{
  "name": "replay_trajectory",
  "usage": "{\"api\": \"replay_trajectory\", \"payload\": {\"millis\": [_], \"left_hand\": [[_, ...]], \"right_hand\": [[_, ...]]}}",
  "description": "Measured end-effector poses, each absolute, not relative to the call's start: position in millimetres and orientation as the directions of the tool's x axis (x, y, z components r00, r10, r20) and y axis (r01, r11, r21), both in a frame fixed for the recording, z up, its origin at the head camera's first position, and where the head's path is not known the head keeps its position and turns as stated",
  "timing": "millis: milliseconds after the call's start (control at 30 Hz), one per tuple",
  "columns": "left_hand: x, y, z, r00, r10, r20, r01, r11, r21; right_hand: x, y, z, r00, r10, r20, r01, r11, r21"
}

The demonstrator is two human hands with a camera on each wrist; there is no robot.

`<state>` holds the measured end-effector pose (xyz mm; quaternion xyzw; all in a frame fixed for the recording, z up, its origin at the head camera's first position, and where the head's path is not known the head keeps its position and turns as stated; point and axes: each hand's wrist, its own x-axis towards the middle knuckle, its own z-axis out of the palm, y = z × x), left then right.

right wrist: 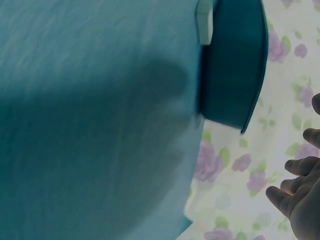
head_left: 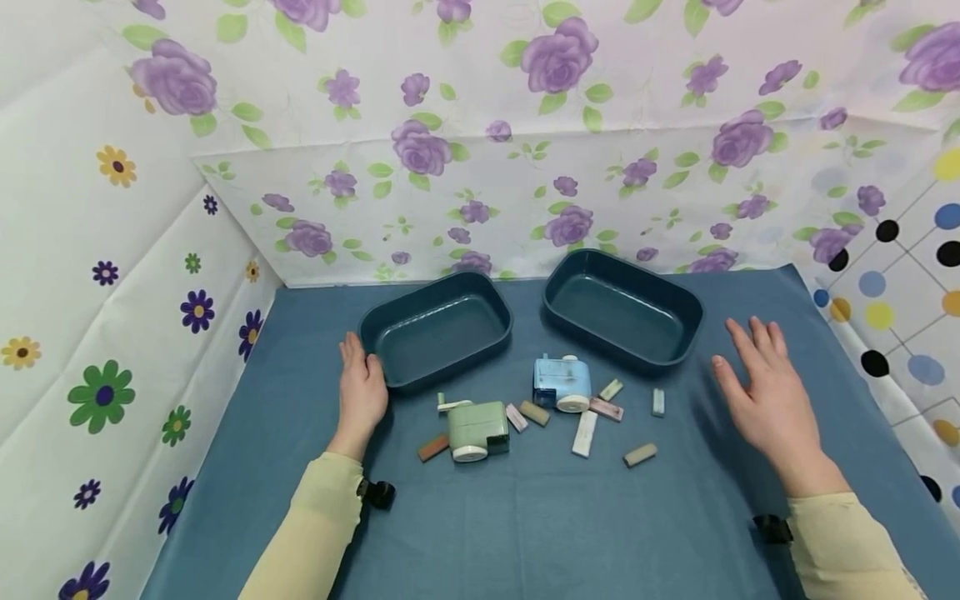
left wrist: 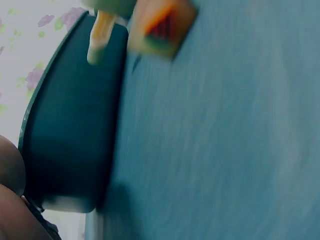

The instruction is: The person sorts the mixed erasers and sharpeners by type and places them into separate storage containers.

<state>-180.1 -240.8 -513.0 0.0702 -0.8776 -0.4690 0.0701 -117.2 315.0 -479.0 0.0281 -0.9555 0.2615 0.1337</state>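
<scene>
My left hand [head_left: 363,398] is at the left end of a dark teal tray [head_left: 420,379], its fingers extended along the outside and the thumb right at the rim. In the left wrist view, fingertips [left wrist: 11,167] show beside the same tray's end. My right hand [head_left: 776,408] hovers over the cloth with fingers spread and holds nothing, to the right of a second teal tray [head_left: 600,337]. Between the hands stand a green crank-handled pencil sharpener [head_left: 477,429] and a blue toy-like sharpener [head_left: 562,383].
Several small eraser-like blocks lie around the sharpeners, among them a white one [head_left: 584,434], a brown one [head_left: 433,448] and a tan one [head_left: 640,455]. A blue cloth [head_left: 540,533] covers the table. Flower-patterned sheets [head_left: 450,192] rise behind and at the left.
</scene>
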Motion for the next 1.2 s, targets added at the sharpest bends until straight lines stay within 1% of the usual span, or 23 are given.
{"api": "replay_trajectory", "payload": {"millis": [167, 367, 567, 700, 800, 933, 1000, 1100, 1200], "left_hand": [[-190, -254, -508, -0.99, -0.131, 0.053, -0.042, 0.63, 0.775], [-206, -268, -504, -0.997, -0.055, 0.063, 0.006, 0.705, 0.709], [-217, -278, -500, -0.998, 0.017, 0.06, 0.052, 0.763, 0.645], [-227, -282, -498, -0.997, 0.067, 0.04, 0.078, 0.811, 0.58], [-232, -284, -497, -0.995, 0.098, 0.028, 0.099, 0.857, 0.505], [-236, -283, -494, -0.992, 0.13, 0.003, 0.122, 0.92, 0.373], [-237, -282, -491, -0.99, 0.143, -0.017, 0.13, 0.937, 0.325], [-237, -282, -487, -0.987, 0.155, -0.035, 0.138, 0.946, 0.293], [-238, -284, -483, -0.986, 0.163, -0.044, 0.143, 0.944, 0.296]], "right_hand": [[-118, 300, -472, -0.951, -0.055, 0.305, -0.204, 0.852, -0.482], [-122, 279, -463, -0.923, -0.16, 0.349, -0.318, 0.828, -0.461], [-124, 257, -458, -0.905, -0.237, 0.354, -0.384, 0.813, -0.437], [-126, 241, -457, -0.886, -0.296, 0.357, -0.432, 0.808, -0.4], [-128, 229, -458, -0.864, -0.351, 0.362, -0.48, 0.793, -0.376], [-131, 212, -461, -0.835, -0.431, 0.341, -0.538, 0.769, -0.346], [-131, 203, -463, -0.828, -0.465, 0.314, -0.555, 0.76, -0.338], [-134, 192, -467, -0.824, -0.501, 0.263, -0.565, 0.756, -0.331], [-141, 182, -469, -0.823, -0.527, 0.21, -0.567, 0.754, -0.331]]}}
